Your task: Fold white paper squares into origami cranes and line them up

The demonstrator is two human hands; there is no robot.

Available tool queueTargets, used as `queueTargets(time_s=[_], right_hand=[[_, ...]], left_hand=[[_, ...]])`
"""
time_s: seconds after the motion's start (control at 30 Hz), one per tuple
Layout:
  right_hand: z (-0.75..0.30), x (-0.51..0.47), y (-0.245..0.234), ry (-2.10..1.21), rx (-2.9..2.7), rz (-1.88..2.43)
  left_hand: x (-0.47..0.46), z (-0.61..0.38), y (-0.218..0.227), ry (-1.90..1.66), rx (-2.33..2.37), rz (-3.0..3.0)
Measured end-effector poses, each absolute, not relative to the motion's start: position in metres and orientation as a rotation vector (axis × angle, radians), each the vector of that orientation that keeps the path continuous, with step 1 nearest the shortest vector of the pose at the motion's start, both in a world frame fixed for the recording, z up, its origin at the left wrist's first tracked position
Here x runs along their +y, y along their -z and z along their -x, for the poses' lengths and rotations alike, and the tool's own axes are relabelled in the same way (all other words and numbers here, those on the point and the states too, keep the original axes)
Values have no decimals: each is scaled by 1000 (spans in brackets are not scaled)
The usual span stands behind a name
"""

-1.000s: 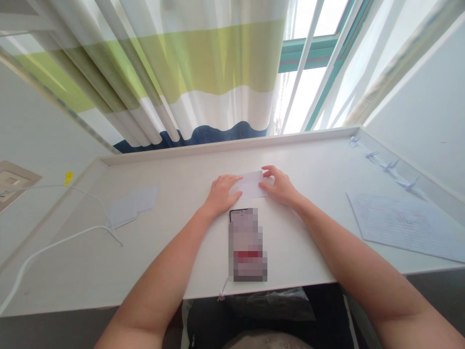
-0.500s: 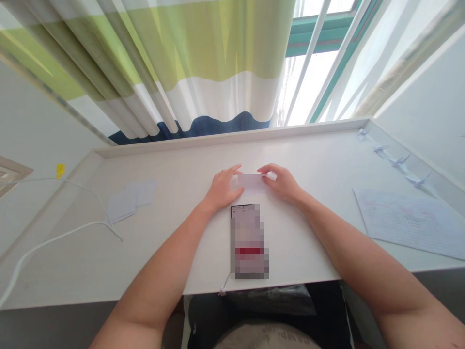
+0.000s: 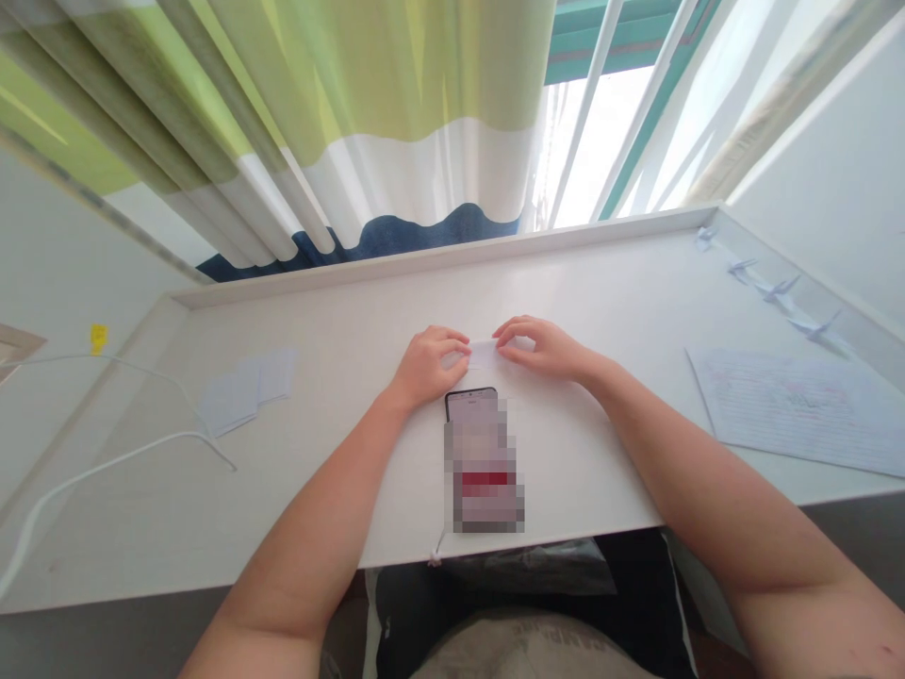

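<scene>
A small folded piece of white paper (image 3: 485, 355) lies on the white desk (image 3: 332, 321), mostly covered by my hands. My left hand (image 3: 428, 366) holds its left end, with the fingers pressed on the paper. My right hand (image 3: 541, 348) grips its right end between the fingertips and thumb. Just below my hands lies a black-edged smartphone (image 3: 483, 462), its screen pixelated. My wrists are just above its top edge, and neither hand appears to touch it.
Several small paper cranes (image 3: 774, 292) stand along the desk's right back edge. A lined, written sheet (image 3: 796, 410) lies at right, white paper squares (image 3: 244, 391) at left. A white cable (image 3: 106, 462) crosses the left desk. A curtain and window (image 3: 600, 132) lie beyond.
The white paper now looks narrower, and less of it shows between my hands. My hands have drawn closer together around it. The view has shifted slightly.
</scene>
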State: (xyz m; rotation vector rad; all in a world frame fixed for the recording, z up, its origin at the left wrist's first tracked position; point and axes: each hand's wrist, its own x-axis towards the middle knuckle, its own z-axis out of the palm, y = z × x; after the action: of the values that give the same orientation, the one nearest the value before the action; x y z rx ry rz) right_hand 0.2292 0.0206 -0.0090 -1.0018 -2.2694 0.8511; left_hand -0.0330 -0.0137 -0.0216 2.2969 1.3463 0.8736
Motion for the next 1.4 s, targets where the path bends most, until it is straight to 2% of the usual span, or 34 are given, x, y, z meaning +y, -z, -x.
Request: queueTargets(time_s=[0.7,1.1,1.4], right_hand=[[-230,24,16,-706,-2351,896],[-228,26,20,-699,-2318,989],[-230,26,18,-751,-2350,871]], left_hand=[[-12,39,24,-859,1317,-2319],[-12,38,25,-869,1183,-2392],[-14,39,20,-816,1153,-2443]])
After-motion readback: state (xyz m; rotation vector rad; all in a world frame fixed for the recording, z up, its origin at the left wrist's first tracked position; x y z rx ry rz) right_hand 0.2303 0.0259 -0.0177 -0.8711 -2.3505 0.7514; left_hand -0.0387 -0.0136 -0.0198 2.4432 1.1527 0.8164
